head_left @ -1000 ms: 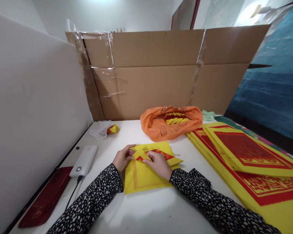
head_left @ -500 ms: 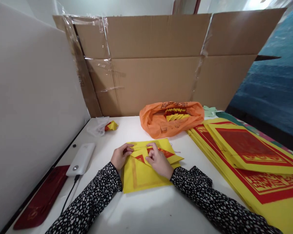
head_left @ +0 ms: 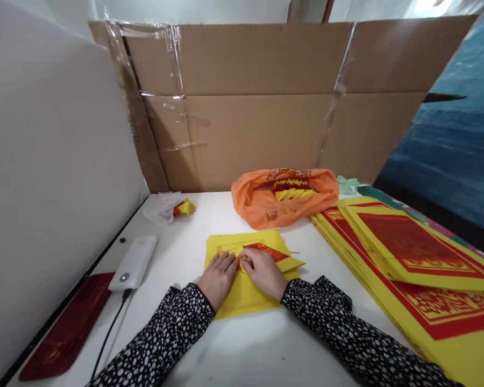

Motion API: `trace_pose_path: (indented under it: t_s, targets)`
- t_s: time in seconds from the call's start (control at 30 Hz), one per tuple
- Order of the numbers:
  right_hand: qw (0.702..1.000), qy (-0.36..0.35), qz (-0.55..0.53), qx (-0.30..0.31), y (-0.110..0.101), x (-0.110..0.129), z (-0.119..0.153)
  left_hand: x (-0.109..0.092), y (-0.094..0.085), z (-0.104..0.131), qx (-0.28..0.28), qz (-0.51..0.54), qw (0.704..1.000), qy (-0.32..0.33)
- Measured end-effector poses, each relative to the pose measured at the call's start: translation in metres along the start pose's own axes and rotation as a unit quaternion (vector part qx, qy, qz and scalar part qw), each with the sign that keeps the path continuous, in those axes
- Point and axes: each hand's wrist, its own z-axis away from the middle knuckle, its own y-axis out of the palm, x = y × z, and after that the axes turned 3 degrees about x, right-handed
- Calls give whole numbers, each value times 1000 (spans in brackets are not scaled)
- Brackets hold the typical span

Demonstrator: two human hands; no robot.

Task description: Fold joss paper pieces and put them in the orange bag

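Observation:
A folded piece of yellow and red printed paper (head_left: 268,250) lies on a yellow sheet (head_left: 246,303) in the middle of the table. My left hand (head_left: 220,278) rests with its fingers stretched out flat over the left part of the fold. Close beside it, my right hand (head_left: 263,270) has curled fingers, thumb and forefinger pinching at the fold. A pointed corner of the folded paper sticks out to the right of that hand. Both hands cover the middle of the paper.
Behind stands an orange plastic bag (head_left: 250,201) with folded yellow and red papers inside. Stacked printed sheets (head_left: 452,325) lie at the right. On the left are a white power bank (head_left: 135,263) with a cable, a dark red phone (head_left: 66,328) and a clear bag (head_left: 163,209). Cardboard (head_left: 258,123) rises behind.
My left hand has moved right and nearer me, from pinching the paper's left edge to lying flat over the fold. My right hand has lowered its fingers onto the fold.

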Motion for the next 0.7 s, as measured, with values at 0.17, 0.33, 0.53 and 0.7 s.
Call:
trace_pose_path:
  t_s: [0.17, 0.33, 0.53, 0.7]
  targets:
    - [1000, 2, 9, 1, 0, -1, 0, -1, 5, 0, -5, -18, 1000, -1]
    - [1000, 5, 7, 7, 1, -2, -1, -2, 2, -1, -9, -10, 1000, 1]
    - [1000, 10, 2, 8, 0, -1, -2, -4, 2, -2, 1, -1, 1000, 3]
    - [1000, 8, 1, 7, 0, -1, -1, -3, 4, -2, -16, 24, 1000, -5]
